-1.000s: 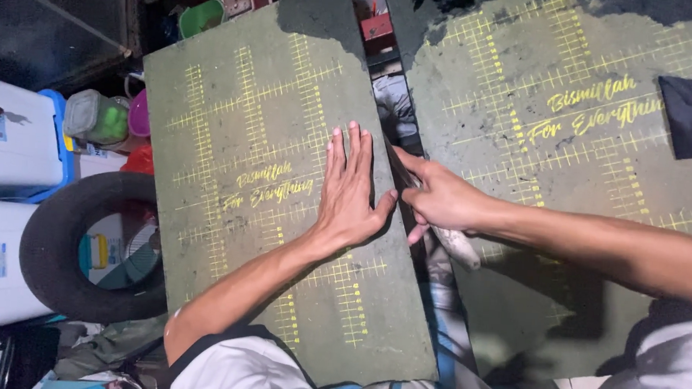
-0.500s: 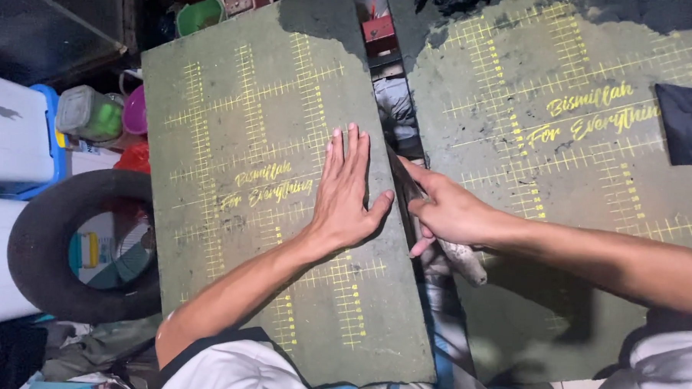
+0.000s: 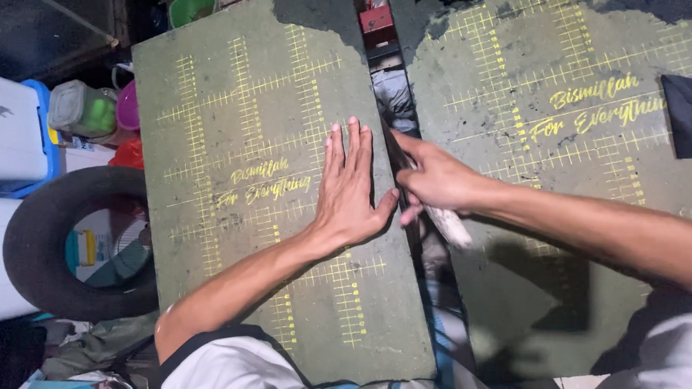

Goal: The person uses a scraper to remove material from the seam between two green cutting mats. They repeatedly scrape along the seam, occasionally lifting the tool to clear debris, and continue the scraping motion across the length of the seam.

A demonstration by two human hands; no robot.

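Note:
My left hand [image 3: 350, 188] lies flat, fingers together, on the right side of a green board [image 3: 234, 98] marked with a yellow grid and yellow lettering. My right hand [image 3: 437, 181] is closed around a tool with a pale handle [image 3: 451, 227]. It sits in the narrow gap between this board and a second, similar green board [image 3: 566, 41] on the right. The tool's dark front end runs along the left board's right edge, just beside my left thumb. Its tip is hard to make out.
A black tyre [image 3: 30, 241] lies left of the board, with white and blue boxes [image 3: 7, 140], a clear jar [image 3: 80, 110] and a green bowl [image 3: 192, 3] nearby. A dark cloth [image 3: 690, 114] rests on the right board. Clutter shows through the gap [image 3: 392, 92].
My right hand slid a little toward me along the gap, then back away. My left hand has stayed flat in the same spot on the board.

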